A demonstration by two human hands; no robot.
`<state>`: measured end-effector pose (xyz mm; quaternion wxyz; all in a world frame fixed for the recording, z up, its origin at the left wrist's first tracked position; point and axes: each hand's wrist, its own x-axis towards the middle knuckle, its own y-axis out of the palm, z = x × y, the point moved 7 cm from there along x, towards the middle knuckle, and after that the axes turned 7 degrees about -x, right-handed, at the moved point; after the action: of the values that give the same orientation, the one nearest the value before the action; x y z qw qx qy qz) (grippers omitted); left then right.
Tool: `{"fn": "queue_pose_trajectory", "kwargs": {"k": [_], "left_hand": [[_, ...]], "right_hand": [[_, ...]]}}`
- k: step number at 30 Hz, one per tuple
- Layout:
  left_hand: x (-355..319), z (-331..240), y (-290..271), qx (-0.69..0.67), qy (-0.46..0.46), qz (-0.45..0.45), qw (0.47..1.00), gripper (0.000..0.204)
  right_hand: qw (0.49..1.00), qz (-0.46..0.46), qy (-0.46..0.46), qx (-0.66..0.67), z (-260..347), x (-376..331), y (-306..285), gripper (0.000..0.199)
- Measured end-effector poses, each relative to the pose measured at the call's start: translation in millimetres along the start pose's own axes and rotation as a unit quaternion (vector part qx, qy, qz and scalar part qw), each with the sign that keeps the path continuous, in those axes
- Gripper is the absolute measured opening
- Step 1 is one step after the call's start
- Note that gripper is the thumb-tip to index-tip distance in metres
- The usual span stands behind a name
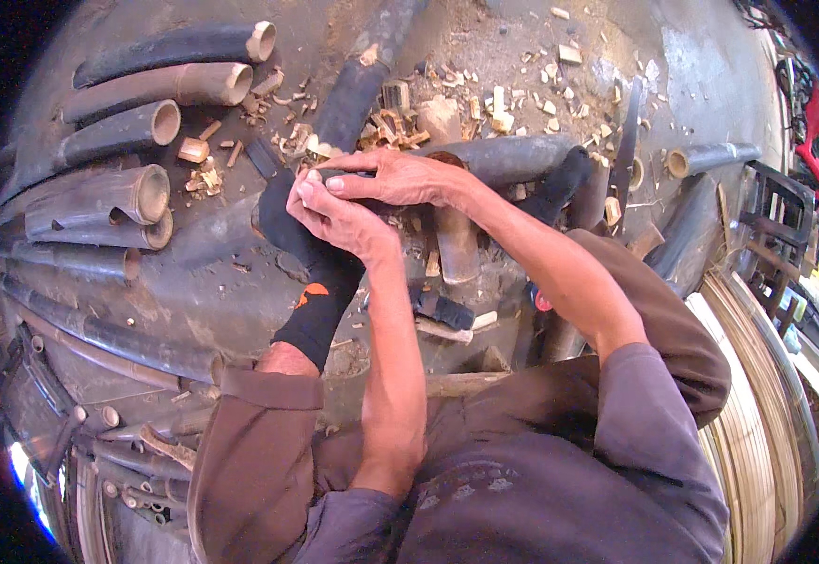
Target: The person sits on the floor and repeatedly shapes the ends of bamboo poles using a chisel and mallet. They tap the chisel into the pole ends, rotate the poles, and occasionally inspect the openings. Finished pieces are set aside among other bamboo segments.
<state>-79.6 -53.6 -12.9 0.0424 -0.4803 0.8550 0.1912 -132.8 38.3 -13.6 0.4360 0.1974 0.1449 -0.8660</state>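
In the head view, a dark pole (349, 105) is seen at twelve o'clock, just beyond the left hand (342, 218) and right hand (400, 179); both are bunched together, touching; what is gripped cannot be told; chips (501, 120) are strewn at two; tubes (99, 195) are laid at nine.
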Motion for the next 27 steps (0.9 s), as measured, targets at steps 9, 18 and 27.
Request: {"fn": "queue_pose_trajectory", "kwargs": {"k": [9, 18, 27], "left_hand": [[1, 84, 171, 0.0, -0.184, 0.499, 0.847, 0.029], [-162, 96, 187, 0.159, -0.094, 0.854, 0.487, 0.042], [13, 15, 134, 0.173, -0.023, 0.316, 0.933, 0.028]], "right_hand": [[0.835, -0.53, -0.002, 0.152, -24, -44, -98, 0.051], [0.547, -0.766, -0.038, 0.336, -83, -140, -26, 0.068], [0.858, -0.296, 0.16, 0.388, -26, -20, -59, 0.064]]}}
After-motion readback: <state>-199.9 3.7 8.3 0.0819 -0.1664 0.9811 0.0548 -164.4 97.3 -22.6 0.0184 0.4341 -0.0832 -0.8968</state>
